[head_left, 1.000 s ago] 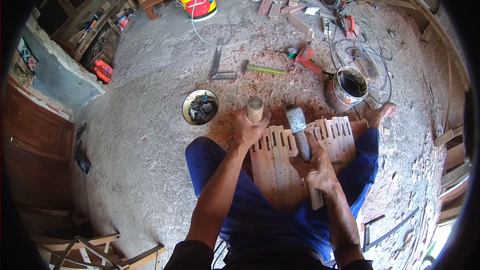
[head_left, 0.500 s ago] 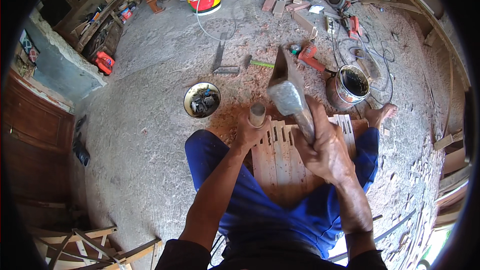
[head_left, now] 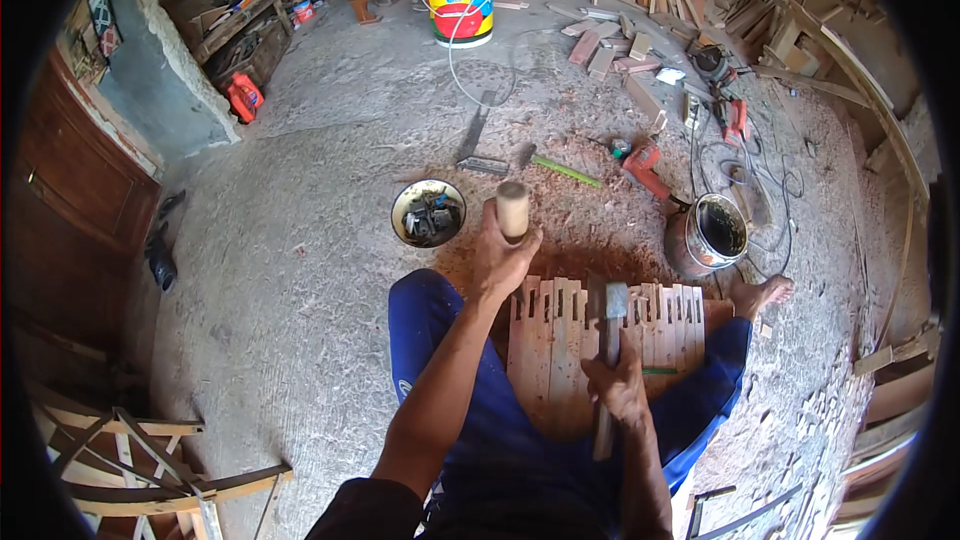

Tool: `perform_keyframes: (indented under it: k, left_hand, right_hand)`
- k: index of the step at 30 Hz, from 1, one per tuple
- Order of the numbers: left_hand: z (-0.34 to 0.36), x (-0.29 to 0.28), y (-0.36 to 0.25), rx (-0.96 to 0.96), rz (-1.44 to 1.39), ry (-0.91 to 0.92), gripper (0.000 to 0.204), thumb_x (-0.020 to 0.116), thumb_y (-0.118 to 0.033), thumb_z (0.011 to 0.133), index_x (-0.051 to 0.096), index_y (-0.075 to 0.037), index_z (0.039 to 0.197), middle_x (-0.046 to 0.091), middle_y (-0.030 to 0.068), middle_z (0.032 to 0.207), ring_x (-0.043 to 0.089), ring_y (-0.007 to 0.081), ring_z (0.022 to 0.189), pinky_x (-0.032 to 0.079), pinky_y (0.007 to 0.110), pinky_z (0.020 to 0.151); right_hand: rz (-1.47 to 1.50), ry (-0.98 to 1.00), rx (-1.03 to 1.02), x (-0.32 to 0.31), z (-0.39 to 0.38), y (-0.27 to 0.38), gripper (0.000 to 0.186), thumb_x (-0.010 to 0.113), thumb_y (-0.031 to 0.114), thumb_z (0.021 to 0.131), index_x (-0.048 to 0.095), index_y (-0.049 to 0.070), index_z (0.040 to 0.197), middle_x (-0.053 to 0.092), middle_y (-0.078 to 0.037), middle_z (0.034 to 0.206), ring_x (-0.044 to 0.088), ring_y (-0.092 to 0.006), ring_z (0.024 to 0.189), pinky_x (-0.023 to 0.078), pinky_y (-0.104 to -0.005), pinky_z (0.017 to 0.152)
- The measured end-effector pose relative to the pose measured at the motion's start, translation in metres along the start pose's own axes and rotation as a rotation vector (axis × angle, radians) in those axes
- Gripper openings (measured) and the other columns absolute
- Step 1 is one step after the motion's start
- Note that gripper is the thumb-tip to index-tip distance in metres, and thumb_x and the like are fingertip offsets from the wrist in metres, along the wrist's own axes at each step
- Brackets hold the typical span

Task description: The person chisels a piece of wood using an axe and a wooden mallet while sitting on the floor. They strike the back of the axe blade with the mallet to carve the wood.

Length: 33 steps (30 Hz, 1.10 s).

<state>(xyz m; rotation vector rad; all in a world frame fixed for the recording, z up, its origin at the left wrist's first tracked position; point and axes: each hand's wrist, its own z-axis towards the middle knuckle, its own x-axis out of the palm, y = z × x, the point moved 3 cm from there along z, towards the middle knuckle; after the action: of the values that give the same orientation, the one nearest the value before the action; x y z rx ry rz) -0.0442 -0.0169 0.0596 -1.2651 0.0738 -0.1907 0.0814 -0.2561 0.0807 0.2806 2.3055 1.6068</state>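
Note:
My left hand is closed around a chisel, its pale round wooden handle standing up out of the fist; the blade is hidden below. In my right hand is a hatchet, gripped by its wooden handle, with the grey metal head pointing away from me. Under both hands, between my knees, lies a row of reddish wooden slats with slots cut near their far ends. A thin green stick rests on the slats beside my right hand.
A bowl of dark metal parts stands ahead at left, a stained bucket at right. Beyond lie a square, a green-handled hammer, a red power tool, cables and wood offcuts.
The hatchet has come down from its raised position toward me, over the slats, its head now smaller in view. My left hand and the chisel have shifted slightly. The view has tilted.

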Motion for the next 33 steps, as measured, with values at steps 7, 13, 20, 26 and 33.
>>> perform_keyframes:
  k: [7,13,20,26,33]
  left_hand:
    - [-0.004,-0.001,-0.013,0.013,0.045,-0.075,0.040,0.081,-0.014,0.083,0.053,-0.003,0.109,0.062,0.0065,0.092,0.059,0.0148,0.080,0.050,0.032,0.069]
    - [-0.015,-0.005,0.002,-0.302,-0.305,0.041,0.024,0.083,-0.019,0.085,0.063,-0.005,0.086,0.062,-0.0020,0.076,0.053,0.0072,0.064,0.046,0.028,0.058]
    - [-0.014,-0.011,0.007,-0.135,-0.266,-0.106,0.019,0.078,-0.009,0.085,0.064,-0.004,0.073,0.061,-0.0009,0.063,0.053,0.0069,0.048,0.040,0.025,0.044]
    - [-0.014,-0.008,0.026,-0.115,-0.375,-0.090,0.018,0.078,-0.007,0.083,0.063,-0.004,0.075,0.061,-0.0009,0.063,0.054,0.0074,0.047,0.041,0.025,0.044]
    - [-0.041,-0.011,0.026,-0.112,-0.229,-0.041,0.017,0.079,-0.008,0.082,0.062,-0.005,0.083,0.064,0.0001,0.076,0.061,0.0098,0.066,0.049,0.029,0.061]
  right_hand:
    - [0.189,-0.011,0.135,0.011,-0.002,-0.070,0.051,0.067,0.005,0.082,0.049,-0.001,0.129,0.055,-0.003,0.061,0.052,-0.0147,0.042,0.043,-0.0291,0.041]
    - [0.228,0.012,0.175,0.011,-0.001,-0.082,0.052,0.069,0.010,0.080,0.050,-0.001,0.127,0.055,-0.004,0.062,0.052,-0.0152,0.043,0.044,-0.0292,0.043]
    - [0.222,0.003,0.201,0.010,-0.002,-0.082,0.053,0.069,0.012,0.079,0.051,-0.001,0.127,0.055,-0.005,0.063,0.054,-0.0156,0.045,0.044,-0.0305,0.043]
    - [0.214,0.030,0.177,0.011,-0.002,-0.082,0.053,0.069,0.014,0.080,0.051,0.002,0.129,0.055,-0.005,0.063,0.053,-0.0155,0.045,0.045,-0.0307,0.044]
    - [0.181,0.019,0.184,0.009,-0.001,-0.082,0.054,0.069,0.013,0.081,0.051,0.002,0.130,0.057,-0.006,0.066,0.054,-0.0155,0.046,0.046,-0.0308,0.045]
